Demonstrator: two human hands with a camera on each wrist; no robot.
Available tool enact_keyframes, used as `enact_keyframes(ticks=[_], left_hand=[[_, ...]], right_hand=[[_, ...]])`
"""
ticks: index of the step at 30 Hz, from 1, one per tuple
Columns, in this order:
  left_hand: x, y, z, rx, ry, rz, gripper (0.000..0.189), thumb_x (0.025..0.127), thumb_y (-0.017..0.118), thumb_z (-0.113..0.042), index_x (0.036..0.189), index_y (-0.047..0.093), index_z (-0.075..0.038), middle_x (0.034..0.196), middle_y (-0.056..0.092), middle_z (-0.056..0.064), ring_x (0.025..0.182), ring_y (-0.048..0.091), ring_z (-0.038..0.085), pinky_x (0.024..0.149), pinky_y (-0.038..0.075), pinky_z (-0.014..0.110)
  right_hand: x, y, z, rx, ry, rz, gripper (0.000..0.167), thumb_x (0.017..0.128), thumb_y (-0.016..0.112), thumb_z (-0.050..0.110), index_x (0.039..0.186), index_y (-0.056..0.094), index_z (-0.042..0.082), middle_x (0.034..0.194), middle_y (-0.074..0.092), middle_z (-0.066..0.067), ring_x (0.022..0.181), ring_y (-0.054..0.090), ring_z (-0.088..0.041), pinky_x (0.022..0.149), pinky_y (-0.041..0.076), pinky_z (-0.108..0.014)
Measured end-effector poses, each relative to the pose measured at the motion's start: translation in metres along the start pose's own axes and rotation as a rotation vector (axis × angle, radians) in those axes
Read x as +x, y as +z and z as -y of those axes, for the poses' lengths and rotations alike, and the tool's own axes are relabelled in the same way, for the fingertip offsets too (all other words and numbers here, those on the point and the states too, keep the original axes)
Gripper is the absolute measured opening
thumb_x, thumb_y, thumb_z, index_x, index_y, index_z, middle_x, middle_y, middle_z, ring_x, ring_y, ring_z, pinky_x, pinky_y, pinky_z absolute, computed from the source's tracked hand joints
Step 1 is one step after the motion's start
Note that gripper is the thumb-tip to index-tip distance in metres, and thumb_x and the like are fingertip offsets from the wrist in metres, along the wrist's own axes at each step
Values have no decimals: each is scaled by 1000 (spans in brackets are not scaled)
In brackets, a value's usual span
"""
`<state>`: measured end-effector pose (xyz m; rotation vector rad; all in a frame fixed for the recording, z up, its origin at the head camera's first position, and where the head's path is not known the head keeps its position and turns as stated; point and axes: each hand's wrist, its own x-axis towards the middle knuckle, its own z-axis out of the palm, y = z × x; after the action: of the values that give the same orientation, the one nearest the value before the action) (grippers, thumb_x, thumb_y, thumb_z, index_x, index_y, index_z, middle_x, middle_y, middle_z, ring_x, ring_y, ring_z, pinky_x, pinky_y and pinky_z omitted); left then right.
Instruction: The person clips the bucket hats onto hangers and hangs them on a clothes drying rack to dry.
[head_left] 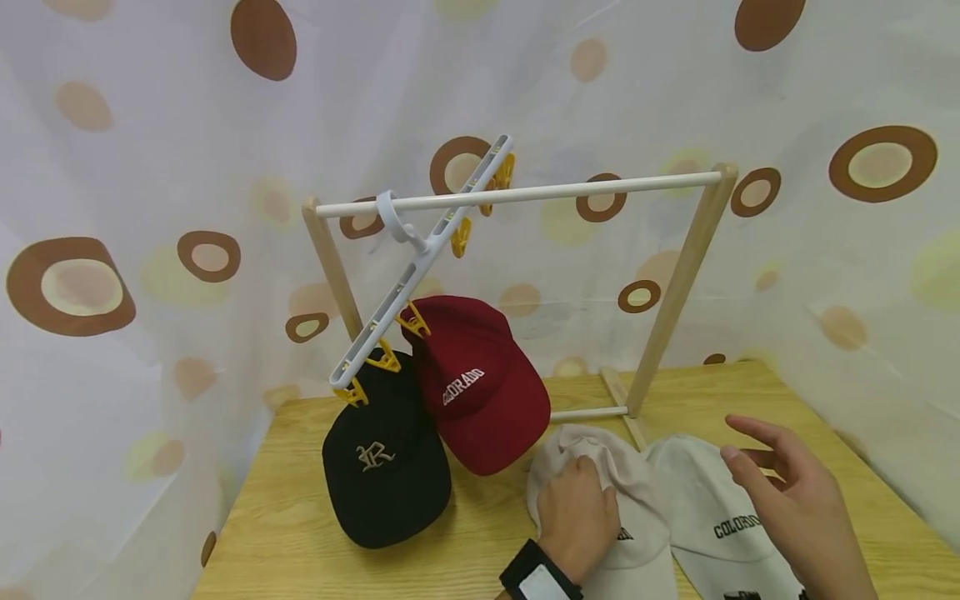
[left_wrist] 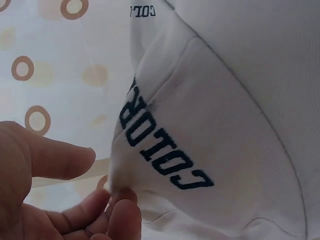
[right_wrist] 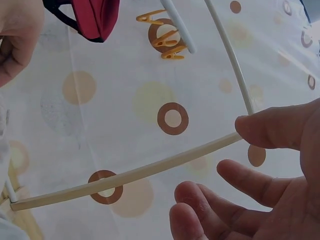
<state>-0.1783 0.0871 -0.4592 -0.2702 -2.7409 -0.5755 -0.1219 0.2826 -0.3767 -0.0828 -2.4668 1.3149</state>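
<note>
My left hand [head_left: 577, 512] is at the crown of a pale beige cap [head_left: 637, 533] on the table. In the left wrist view its bent fingertips [left_wrist: 125, 215] meet the cap's side, while the thumb [left_wrist: 65, 159] stands apart from the cloth. Dark lettering crosses that cap's front [left_wrist: 215, 130]. Over the right side of a neighbouring off-white cap [head_left: 697, 492], marked COLORADO, hovers my right hand [head_left: 802, 500]. Its thumb and fingers are spread with nothing between them, as the right wrist view also shows.
A wooden rack [head_left: 678, 292] with a white rail [head_left: 585, 192] stands behind. From it hangs a white clip hanger [head_left: 420, 267] with yellow clips [head_left: 461, 237]. A black cap [head_left: 382, 467] and a red cap [head_left: 480, 392] hang at its near end. A patterned curtain [head_left: 150, 167] backs the wooden table [head_left: 255, 517].
</note>
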Motion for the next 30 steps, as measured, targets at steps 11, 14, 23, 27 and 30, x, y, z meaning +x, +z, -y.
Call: enact_keyframes(ticks=[11,14,23,27,30], left_hand=[[2,11,3,31,-28,9,22,82,74,-32,81,64,-12,71,63,1,60,64,20,49,44,32],[4,12,2,32,-24,19,23,83,74,-33,78,65,-12,69,65,1,60,64,20,49,44,32],[9,16,3,34,-47,27,28,82,74,-36,71,65,-12,63,64,2,56,63,19,48,44,32],[8,20,2,59,-53,22,25,80,76,-31,67,63,-13,61,64,1,54,62,18,47,43,31],[7,20,2,72,-58,22,22,80,75,-25,64,63,-14,59,64,0,54,62,17,46,43,31]], right_hand=[[-3,1,-10,-5,70,16,45,98,61,31,140,52,19,106,57,35,86,61,9,71,46,-11],[-4,0,-11,-6,72,20,45,98,60,31,141,51,18,108,55,35,87,61,10,71,46,-12],[-4,6,-13,2,74,30,44,99,60,32,139,53,17,110,53,38,87,61,9,71,46,-11],[-6,9,-15,7,60,27,42,99,60,29,138,54,15,109,54,38,86,61,8,71,46,-11],[-5,11,-15,2,62,33,42,99,60,29,138,54,15,108,54,39,84,61,8,71,45,-12]])
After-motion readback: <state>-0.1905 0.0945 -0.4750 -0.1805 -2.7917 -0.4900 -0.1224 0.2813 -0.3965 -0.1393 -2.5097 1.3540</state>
